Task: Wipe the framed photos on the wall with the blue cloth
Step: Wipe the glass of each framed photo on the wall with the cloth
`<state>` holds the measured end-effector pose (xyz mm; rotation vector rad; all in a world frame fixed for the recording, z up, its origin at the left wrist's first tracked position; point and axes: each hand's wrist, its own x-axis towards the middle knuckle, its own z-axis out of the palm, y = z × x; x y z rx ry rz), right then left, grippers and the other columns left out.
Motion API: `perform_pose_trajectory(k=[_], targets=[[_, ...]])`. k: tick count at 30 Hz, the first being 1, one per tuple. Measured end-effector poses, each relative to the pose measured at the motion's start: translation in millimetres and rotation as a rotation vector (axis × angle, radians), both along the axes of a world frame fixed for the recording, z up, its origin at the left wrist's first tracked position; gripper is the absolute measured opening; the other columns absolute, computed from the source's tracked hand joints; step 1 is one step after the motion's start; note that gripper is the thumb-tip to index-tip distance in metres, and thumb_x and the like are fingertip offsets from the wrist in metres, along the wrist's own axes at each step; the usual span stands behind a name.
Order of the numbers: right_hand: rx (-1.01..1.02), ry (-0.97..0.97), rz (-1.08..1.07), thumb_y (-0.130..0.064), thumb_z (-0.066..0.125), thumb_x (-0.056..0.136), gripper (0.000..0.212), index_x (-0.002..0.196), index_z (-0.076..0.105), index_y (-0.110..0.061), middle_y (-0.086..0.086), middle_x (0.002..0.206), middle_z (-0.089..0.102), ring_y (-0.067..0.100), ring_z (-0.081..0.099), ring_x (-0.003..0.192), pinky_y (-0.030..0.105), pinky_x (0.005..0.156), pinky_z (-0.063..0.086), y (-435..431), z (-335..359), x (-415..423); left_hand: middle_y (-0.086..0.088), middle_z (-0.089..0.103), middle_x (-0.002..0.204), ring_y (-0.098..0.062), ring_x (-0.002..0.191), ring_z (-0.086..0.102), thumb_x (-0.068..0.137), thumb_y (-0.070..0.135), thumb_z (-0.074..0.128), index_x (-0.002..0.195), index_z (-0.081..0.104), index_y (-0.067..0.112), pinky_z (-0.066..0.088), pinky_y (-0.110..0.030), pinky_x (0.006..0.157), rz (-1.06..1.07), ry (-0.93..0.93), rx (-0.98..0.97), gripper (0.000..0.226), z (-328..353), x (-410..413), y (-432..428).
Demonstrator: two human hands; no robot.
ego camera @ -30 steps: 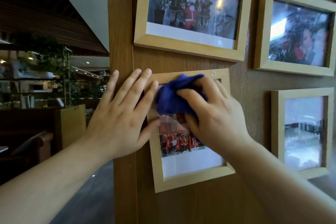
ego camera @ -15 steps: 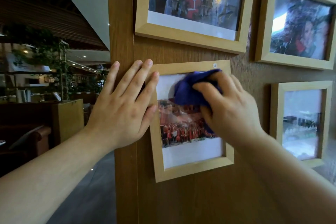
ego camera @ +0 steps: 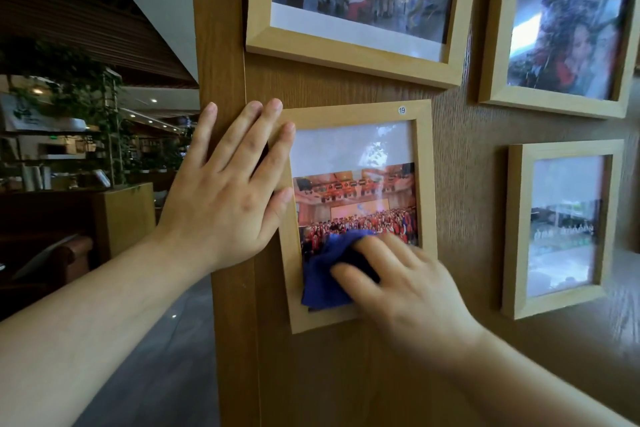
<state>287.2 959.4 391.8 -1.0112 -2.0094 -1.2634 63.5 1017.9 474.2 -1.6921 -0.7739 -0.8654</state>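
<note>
A light wooden photo frame [ego camera: 424, 163] marked 19 hangs on the wooden wall and holds a group photo with many people in red. My right hand [ego camera: 405, 284] presses the blue cloth [ego camera: 323, 274] against the lower left part of its glass and covers the frame's lower right corner. My left hand [ego camera: 235, 191] lies flat, fingers spread, on the frame's left edge and the wall beside it. Three more framed photos hang nearby: one above [ego camera: 349, 55], one at the upper right [ego camera: 554, 104] and one at the lower right [ego camera: 516, 218].
The wooden wall panel [ego camera: 221, 28] ends at a corner on the left. Beyond it lies a dim room with a wooden planter box [ego camera: 121, 215], plants, shelves and a brown sofa [ego camera: 52, 260]. Grey floor shows below.
My right hand has slid the blue cloth from the top of the glass down to its lower left. My left hand has kept its place on the frame's left edge.
</note>
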Motion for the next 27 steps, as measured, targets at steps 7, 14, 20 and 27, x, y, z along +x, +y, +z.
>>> perform_pose_trajectory(k=[7, 14, 20, 27], targets=[[0.166, 0.247, -0.062, -0.018, 0.061, 0.086, 0.027, 0.111, 0.06, -0.008, 0.017, 0.112, 0.057, 0.034, 0.055, 0.095, 0.037, 0.054, 0.049, 3, 86, 18, -0.021, 0.021, 0.159, -0.034, 0.147, 0.018, 0.098, 0.04, 0.032, 0.149, 0.026, 0.005, 0.012, -0.062, 0.116, 0.015, -0.001, -0.026, 0.062, 0, 1, -3], [0.088, 0.214, -0.026, -0.011, 0.068, 0.078, 0.029, 0.107, 0.063, -0.009, 0.015, 0.104, 0.059, 0.031, 0.055, 0.087, 0.033, 0.051, 0.048, 4, 38, 10, -0.02, 0.021, 0.159, -0.034, 0.147, 0.019, 0.097, 0.04, 0.035, 0.149, 0.027, 0.006, 0.012, -0.061, 0.117, 0.0, -0.011, -0.034, 0.063, 1, 1, -3], [-0.008, 0.074, -0.006, -0.01, 0.058, 0.082, 0.022, 0.103, 0.064, -0.013, 0.012, 0.099, 0.061, 0.029, 0.054, 0.079, 0.031, 0.052, 0.039, -2, -6, 4, -0.02, 0.021, 0.159, -0.034, 0.147, 0.018, 0.097, 0.039, 0.035, 0.149, 0.026, 0.006, 0.009, -0.06, 0.118, 0.017, -0.013, -0.067, 0.063, 0, 3, -8], [0.011, 0.081, 0.034, -0.011, 0.059, 0.086, 0.019, 0.104, 0.064, -0.011, 0.014, 0.102, 0.06, 0.03, 0.055, 0.081, 0.037, 0.054, 0.048, -8, 12, 28, -0.02, 0.021, 0.159, -0.034, 0.148, 0.014, 0.097, 0.042, 0.031, 0.148, 0.025, 0.005, 0.01, -0.062, 0.117, 0.054, -0.036, -0.121, 0.064, -4, 16, -25]])
